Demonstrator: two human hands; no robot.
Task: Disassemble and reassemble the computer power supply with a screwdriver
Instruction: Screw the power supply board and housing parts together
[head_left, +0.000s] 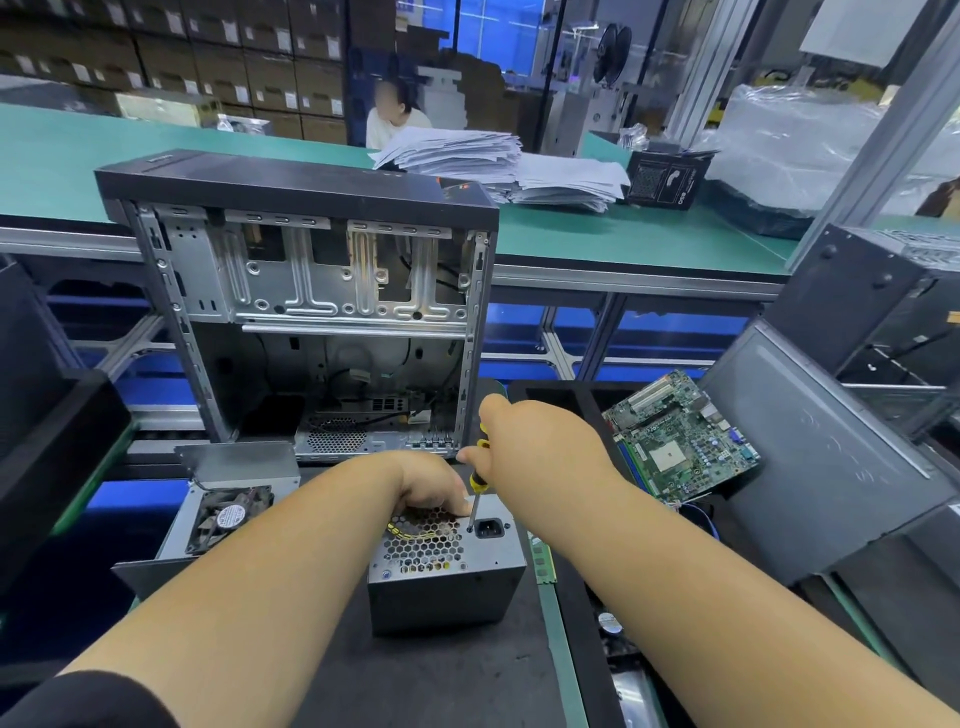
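The supply (447, 566) stands on the black mat in front of the open case (306, 312). My left hand (434, 486) grips its top edge to steady it. My right hand (540, 441) grasps the screwdriver (477, 486), tip at a screw beside the socket (488, 528). I judge I should keep the shaft square, press down, and turn slowly.
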